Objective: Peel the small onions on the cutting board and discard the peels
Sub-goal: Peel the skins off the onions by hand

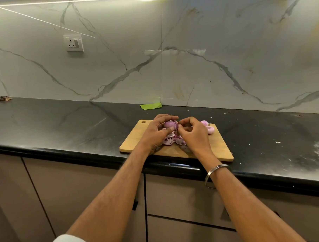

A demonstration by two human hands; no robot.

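A wooden cutting board (135,138) lies at the front edge of the black counter. Just above it my left hand (155,133) grips a small purple onion (169,124) between thumb and fingers. My right hand (191,132) pinches the skin on the onion's right side. Below both hands a heap of purple peels (171,139) lies on the board. Two peeled onions (208,127) sit at the board's far right corner, partly hidden behind my right hand.
The black counter (63,125) runs left and right, with white specks and smears at the right. A green scrap (151,106) lies against the marble wall behind the board. Dry debris (1,98) sits at the far left. A wall socket (73,42) is above. Cabinet fronts are below.
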